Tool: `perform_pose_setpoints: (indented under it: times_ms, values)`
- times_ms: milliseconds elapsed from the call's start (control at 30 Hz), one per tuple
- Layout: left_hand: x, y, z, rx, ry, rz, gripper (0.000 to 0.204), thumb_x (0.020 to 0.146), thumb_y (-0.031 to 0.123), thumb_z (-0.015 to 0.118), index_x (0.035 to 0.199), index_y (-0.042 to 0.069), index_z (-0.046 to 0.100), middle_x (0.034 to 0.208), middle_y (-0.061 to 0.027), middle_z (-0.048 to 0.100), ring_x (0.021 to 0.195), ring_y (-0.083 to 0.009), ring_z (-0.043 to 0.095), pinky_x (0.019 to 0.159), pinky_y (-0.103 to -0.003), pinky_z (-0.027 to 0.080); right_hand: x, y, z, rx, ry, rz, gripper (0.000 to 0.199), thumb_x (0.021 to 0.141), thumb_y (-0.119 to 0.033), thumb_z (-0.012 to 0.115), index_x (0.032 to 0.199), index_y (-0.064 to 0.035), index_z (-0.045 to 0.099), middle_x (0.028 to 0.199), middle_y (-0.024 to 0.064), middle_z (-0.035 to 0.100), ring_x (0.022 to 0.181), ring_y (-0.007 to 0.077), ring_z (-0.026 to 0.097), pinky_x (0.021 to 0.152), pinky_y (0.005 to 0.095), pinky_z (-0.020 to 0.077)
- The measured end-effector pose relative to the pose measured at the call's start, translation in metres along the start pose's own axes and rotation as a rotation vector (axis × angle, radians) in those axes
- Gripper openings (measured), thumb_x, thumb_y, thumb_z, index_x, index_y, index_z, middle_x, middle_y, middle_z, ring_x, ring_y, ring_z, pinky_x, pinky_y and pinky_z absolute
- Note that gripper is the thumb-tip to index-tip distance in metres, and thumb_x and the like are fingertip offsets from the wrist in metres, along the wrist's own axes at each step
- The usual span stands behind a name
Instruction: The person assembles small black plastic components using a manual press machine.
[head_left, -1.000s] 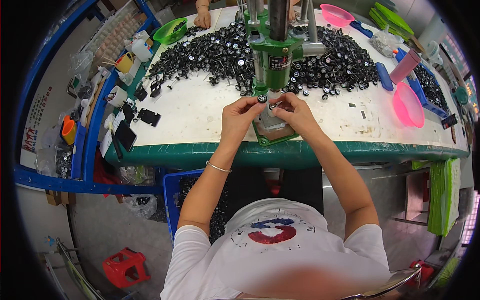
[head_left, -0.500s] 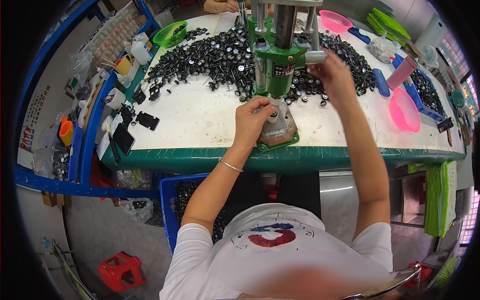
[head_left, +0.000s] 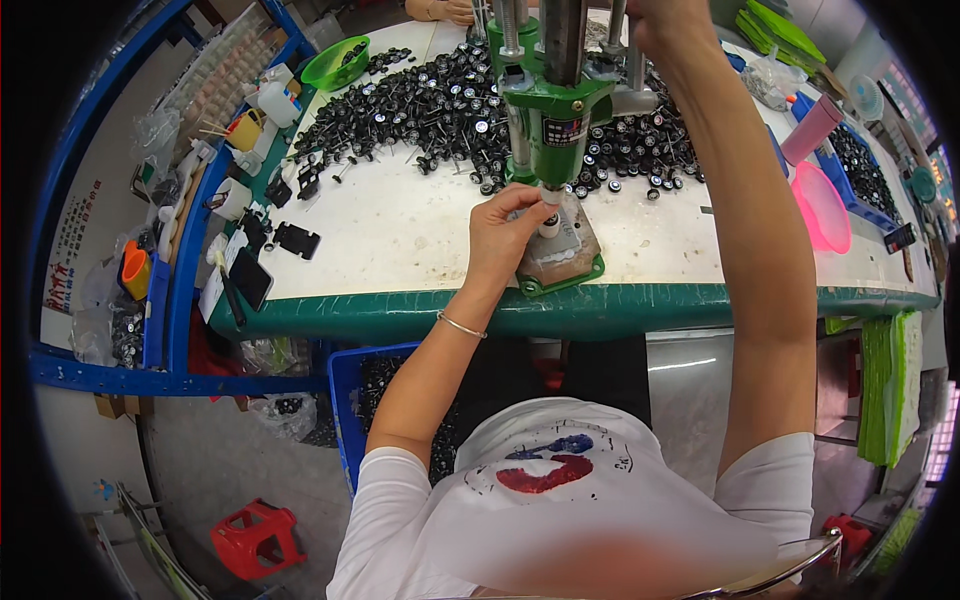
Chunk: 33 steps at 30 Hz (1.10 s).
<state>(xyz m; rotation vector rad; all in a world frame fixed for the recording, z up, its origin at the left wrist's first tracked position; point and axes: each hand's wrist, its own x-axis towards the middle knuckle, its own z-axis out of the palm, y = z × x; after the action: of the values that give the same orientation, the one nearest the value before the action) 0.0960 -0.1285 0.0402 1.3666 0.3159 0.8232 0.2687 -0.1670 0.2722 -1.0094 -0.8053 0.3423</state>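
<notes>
Head view: a small white cylindrical part point(head_left: 549, 226) stands on the base plate point(head_left: 565, 250) of the green hand press point(head_left: 556, 120), right under its ram, at the near edge of the white worktable point(head_left: 400, 230). The left hand point(head_left: 505, 235) pinches this part between thumb and fingertips, wrist bent, forearm rising from the lower left. Half a second ago the right hand point(head_left: 668, 22) gripped the press lever lower in the picture; now it sits higher, at the far top edge, arm stretched straight, and its fingers cannot be made out. Black caps point(head_left: 420, 105) lie heaped beyond the press. A pink dish point(head_left: 822, 205) sits right, a green bowl point(head_left: 335, 62) far left.
</notes>
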Motion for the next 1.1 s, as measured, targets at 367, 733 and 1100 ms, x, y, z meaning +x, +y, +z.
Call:
perform_pose_setpoints:
  times_ms: [367, 733, 1100]
  values:
    - [-0.001, -0.010, -0.004, 0.182, 0.014, 0.067, 0.010, 0.080, 0.003, 0.071, 0.089, -0.001, 0.071, 0.085, -0.0020, 0.064, 0.078, -0.0077, 0.057, 0.071, -0.022, 0.046, -0.059, 0.004, -0.027, 0.239, -0.064, -0.496, 0.030, 0.091, -0.021, 0.061, 0.067, -0.0138, 0.044, 0.052, -0.0066, 0.033, 0.038, 0.0044, 0.026, 0.035, 0.0228, 0.0187]
    - [-0.005, -0.007, 0.004, -0.068, 0.064, -0.119, 0.012, 0.081, 0.007, 0.072, 0.092, 0.002, 0.071, 0.075, 0.0009, 0.064, 0.068, -0.0044, 0.056, 0.063, -0.020, 0.045, -0.056, 0.001, -0.024, 0.211, -0.074, -0.393, 0.034, 0.090, -0.018, 0.055, 0.064, -0.0124, 0.034, 0.053, -0.0036, 0.024, 0.043, 0.0066, 0.019, 0.041, 0.0259, 0.0154]
    - [0.003, -0.011, -0.025, 0.134, 0.095, -0.061, 0.011, 0.082, 0.011, 0.072, 0.088, 0.002, 0.070, 0.074, 0.0009, 0.064, 0.066, -0.0048, 0.055, 0.061, -0.020, 0.045, 0.045, 0.048, -0.035, 0.761, -0.737, 0.225, 0.015, 0.092, -0.018, 0.060, 0.082, -0.0065, 0.062, 0.071, -0.0022, 0.057, 0.058, 0.0073, 0.054, 0.050, 0.0222, 0.0419]
